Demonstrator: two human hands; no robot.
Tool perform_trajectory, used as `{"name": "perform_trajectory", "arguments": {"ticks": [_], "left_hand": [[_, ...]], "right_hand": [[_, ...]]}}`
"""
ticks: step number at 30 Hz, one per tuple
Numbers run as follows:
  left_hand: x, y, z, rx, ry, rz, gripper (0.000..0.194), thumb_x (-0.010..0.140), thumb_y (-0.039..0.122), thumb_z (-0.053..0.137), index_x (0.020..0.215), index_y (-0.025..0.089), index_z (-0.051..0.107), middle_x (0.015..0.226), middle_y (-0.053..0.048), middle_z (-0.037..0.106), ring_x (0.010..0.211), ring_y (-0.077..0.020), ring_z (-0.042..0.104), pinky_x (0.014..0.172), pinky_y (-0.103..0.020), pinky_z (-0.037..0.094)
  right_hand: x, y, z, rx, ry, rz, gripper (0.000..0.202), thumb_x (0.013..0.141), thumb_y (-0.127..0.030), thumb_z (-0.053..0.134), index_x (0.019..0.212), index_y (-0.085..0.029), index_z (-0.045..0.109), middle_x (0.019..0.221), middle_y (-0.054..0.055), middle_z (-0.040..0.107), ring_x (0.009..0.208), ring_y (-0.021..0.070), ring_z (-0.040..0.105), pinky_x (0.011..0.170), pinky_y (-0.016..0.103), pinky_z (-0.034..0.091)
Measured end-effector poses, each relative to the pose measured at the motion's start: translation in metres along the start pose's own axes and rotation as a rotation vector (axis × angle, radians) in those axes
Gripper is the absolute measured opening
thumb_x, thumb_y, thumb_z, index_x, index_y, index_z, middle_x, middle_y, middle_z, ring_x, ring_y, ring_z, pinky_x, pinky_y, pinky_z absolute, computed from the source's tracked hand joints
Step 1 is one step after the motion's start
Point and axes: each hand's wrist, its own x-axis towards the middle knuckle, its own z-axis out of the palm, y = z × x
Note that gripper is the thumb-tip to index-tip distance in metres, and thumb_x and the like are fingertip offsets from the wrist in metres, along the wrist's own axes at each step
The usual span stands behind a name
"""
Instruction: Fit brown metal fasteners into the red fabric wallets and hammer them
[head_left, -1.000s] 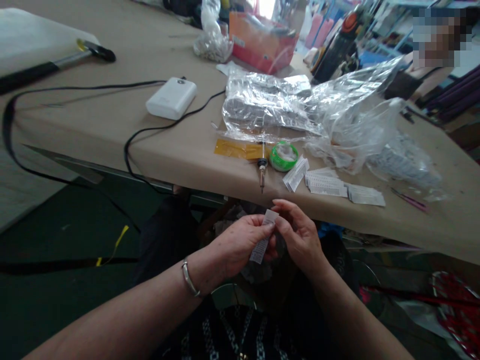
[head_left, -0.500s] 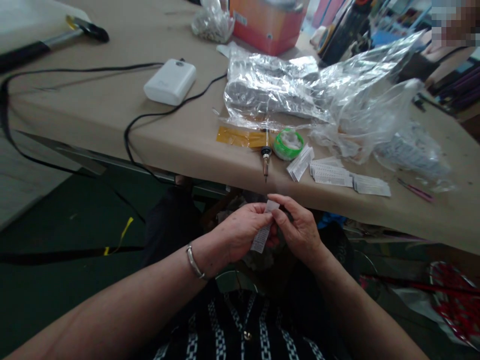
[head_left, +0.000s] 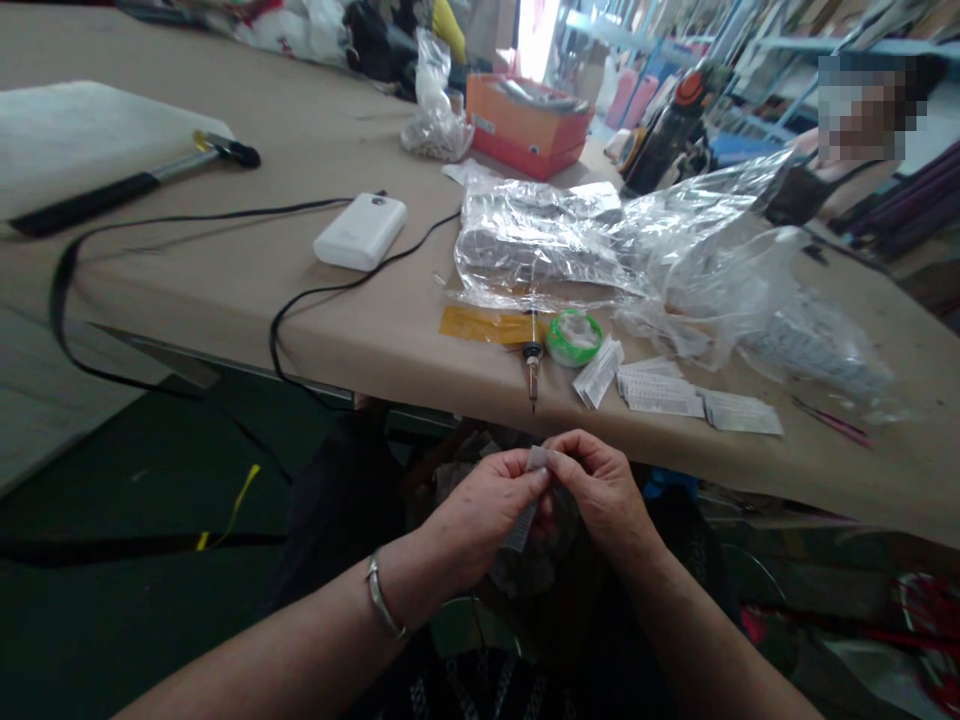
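Note:
A narrow white printed label (head_left: 519,530) is between my hands, just below the table edge. My left hand (head_left: 484,510) pinches it between thumb and fingers. Thumb and fingers of my right hand (head_left: 600,490) close on its upper end. On the table just beyond lies a soldering iron (head_left: 532,370), its tip pointing towards me. Beside it stands a small green round tin (head_left: 574,338) with pale stuff in it. Stacks of similar printed labels (head_left: 660,388) lie to the right, with pinkish tweezers (head_left: 832,420) farther along.
Clear plastic bags (head_left: 540,240) cover the middle of the table (head_left: 187,270). A white power bank (head_left: 361,232) sits at the left near a black cable (head_left: 281,315). Farther back are a hammer-like tool (head_left: 135,185) and an orange box (head_left: 529,125). Another person (head_left: 847,180) is at the far right.
The view has tilted up, so the table and hands appear lower. My right fingers have curled in closer on the label's top end, where the index finger was stretched out before.

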Motion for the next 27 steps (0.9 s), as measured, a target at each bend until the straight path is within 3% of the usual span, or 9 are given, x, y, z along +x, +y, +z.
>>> {"name": "perform_trajectory", "arguments": {"ticks": [4,9,15,27], "left_hand": [[0.002,0.004,-0.006,0.123,0.040,0.132,0.027,0.080,0.038,0.058,0.068,0.014,0.058,0.062,0.000,0.055,0.057,-0.0091,0.048,0.056,-0.021,0.037],[0.004,0.012,-0.016,0.337,0.218,0.308,0.020,0.080,0.034,0.059,0.080,0.015,0.066,0.073,0.000,0.061,0.068,-0.0119,0.051,0.063,-0.021,0.040],[0.007,0.022,-0.019,0.556,0.352,0.414,0.019,0.083,0.032,0.055,0.078,0.017,0.065,0.069,0.000,0.062,0.066,-0.0126,0.052,0.061,-0.020,0.041],[0.010,0.027,-0.018,0.753,0.409,0.599,0.017,0.086,0.024,0.052,0.077,0.017,0.064,0.068,0.002,0.064,0.063,-0.0097,0.055,0.061,-0.018,0.040]], "right_hand": [[0.006,-0.005,0.005,0.000,-0.023,-0.062,0.015,0.079,-0.032,0.060,0.073,-0.019,0.059,0.060,-0.002,0.059,0.054,0.0117,0.055,0.051,0.022,0.046],[0.016,-0.012,0.008,-0.124,0.014,-0.148,0.014,0.079,-0.031,0.059,0.074,-0.018,0.061,0.067,-0.001,0.060,0.061,0.0118,0.053,0.057,0.022,0.044],[0.022,-0.011,0.008,-0.208,0.065,-0.165,0.015,0.080,-0.031,0.058,0.074,-0.017,0.060,0.063,-0.003,0.054,0.058,0.0098,0.047,0.053,0.020,0.039],[0.024,-0.007,0.010,-0.375,0.117,-0.355,0.012,0.085,-0.026,0.054,0.076,-0.018,0.057,0.064,-0.004,0.054,0.058,0.0090,0.049,0.056,0.019,0.039]]}}
